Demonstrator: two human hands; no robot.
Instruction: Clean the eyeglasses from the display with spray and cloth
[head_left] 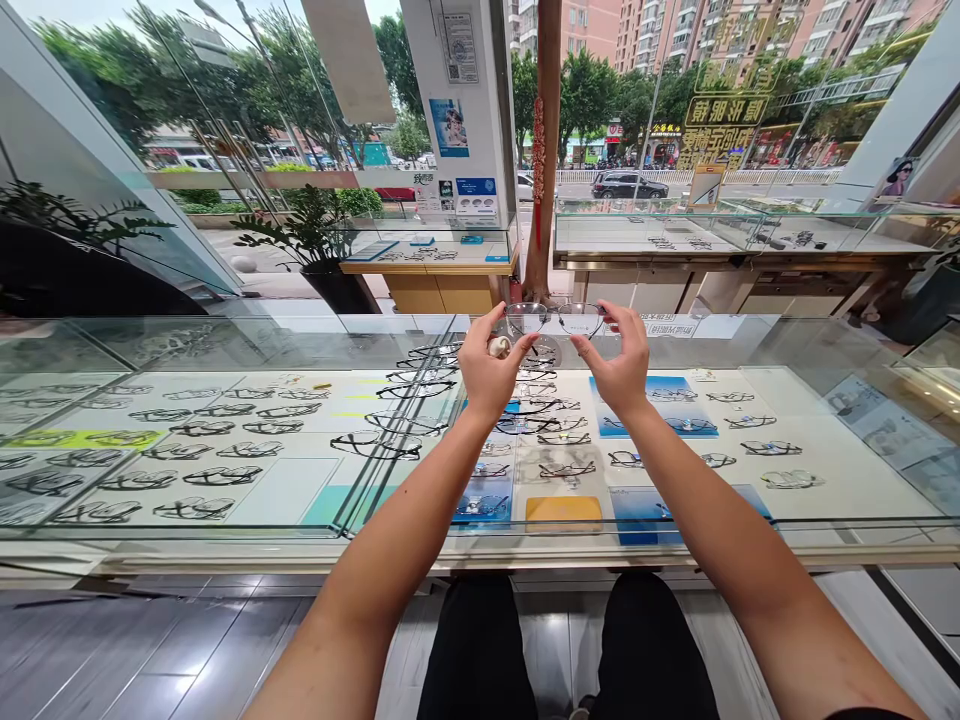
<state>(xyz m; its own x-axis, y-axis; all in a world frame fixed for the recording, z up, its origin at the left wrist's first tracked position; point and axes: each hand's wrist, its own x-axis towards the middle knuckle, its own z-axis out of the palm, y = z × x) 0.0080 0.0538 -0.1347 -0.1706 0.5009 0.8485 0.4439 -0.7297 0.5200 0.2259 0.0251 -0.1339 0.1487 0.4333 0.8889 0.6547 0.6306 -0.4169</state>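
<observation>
Both hands are raised over the glass counter, holding one pair of thin-rimmed eyeglasses (580, 320) between them. My left hand (489, 362) pinches the left side of the frame between thumb and fingers. A small whitish, rounded thing (499, 347) shows at that palm; its kind I cannot make out. On the other side, my right hand (624, 358) grips the frame's right end, thumb below and fingers above. The clear lenses face me, with faint print on the right one. Below the hands, several dark-framed glasses (538, 406) sit in a row on the counter.
The glass display counter (300, 545) spans the view, with many eyeglasses in rows inside. A yellow case (564, 513) and blue display cards (660, 388) lie under the glass. Beyond stand a potted plant (315, 235), a wooden post (541, 150) and more showcases by the windows.
</observation>
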